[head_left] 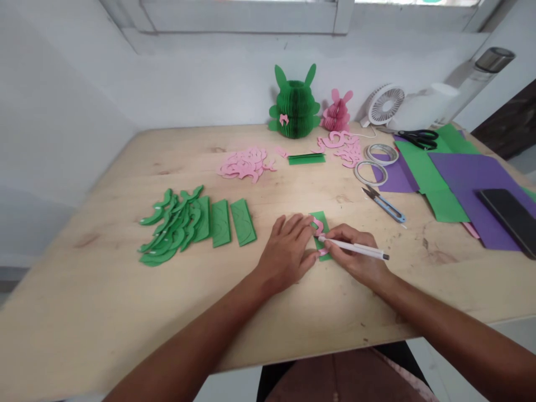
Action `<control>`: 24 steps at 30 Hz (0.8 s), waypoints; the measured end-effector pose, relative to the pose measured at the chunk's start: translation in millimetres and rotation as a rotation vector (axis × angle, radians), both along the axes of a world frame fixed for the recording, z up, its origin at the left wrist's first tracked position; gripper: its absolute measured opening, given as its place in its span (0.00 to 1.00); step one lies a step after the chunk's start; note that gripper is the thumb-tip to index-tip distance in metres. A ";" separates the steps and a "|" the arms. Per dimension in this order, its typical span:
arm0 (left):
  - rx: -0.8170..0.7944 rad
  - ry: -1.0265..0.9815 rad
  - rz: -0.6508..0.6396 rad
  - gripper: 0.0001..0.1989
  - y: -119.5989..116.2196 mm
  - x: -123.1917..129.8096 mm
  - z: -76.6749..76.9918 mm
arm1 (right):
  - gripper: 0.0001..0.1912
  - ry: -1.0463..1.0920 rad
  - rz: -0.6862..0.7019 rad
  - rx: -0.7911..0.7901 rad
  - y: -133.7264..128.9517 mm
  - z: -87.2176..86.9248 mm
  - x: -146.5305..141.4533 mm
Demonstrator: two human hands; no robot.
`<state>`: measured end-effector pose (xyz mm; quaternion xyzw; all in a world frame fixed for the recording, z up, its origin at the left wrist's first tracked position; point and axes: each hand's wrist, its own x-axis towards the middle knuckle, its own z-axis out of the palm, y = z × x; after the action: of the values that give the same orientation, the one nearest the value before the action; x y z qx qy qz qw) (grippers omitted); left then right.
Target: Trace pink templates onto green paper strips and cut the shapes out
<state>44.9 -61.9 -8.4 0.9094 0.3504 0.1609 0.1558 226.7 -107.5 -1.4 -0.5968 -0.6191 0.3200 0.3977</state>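
Observation:
My right hand (358, 257) grips a white pen (355, 247), its tip down at a pink curved paper cutout (317, 224). That cutout lies on a small green paper strip (320, 215), partly covered by my fingers. My left hand (288, 248) rests flat, fingers stretched out, its fingertips pressing the cutout and strip against the table. To the left lie two green strips with curved outlines drawn on them, the nearer being a marked strip (243, 222). Beside them is a pile of cut green paper shapes (176, 226).
Pink cutouts (245, 163) and a folded green strip (306, 159) lie farther back. A green honeycomb paper figure (295, 109) and a smaller pink figure (336, 111) stand by the wall. Rightward are tape rolls (371, 173), thread snips (385, 204), scissors (419, 138), a fan (385, 105) and a phone (508, 215).

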 end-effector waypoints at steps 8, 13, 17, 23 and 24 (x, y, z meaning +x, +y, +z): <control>-0.005 0.004 -0.003 0.18 -0.1 0.0 0.0 | 0.05 0.010 -0.049 -0.014 -0.1 4.6 1.8; 0.007 0.004 0.001 0.19 -0.4 -0.2 -0.1 | 0.05 0.002 -0.029 -0.023 0.1 4.2 1.8; 0.006 0.008 -0.002 0.19 0.1 -0.1 0.5 | 0.04 -0.005 -0.017 -0.021 0.3 1.2 1.4; 0.005 0.007 0.001 0.18 0.0 0.3 0.6 | 0.04 0.030 0.000 -0.011 0.4 0.1 -0.2; 0.005 0.009 0.000 0.18 -0.1 0.2 0.4 | 0.04 0.032 -0.002 -0.011 0.5 1.0 -0.4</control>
<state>45.1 -62.1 -8.0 0.9105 0.3508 0.1577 0.1517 226.3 -107.0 -0.4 -0.5942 -0.6103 0.3325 0.4047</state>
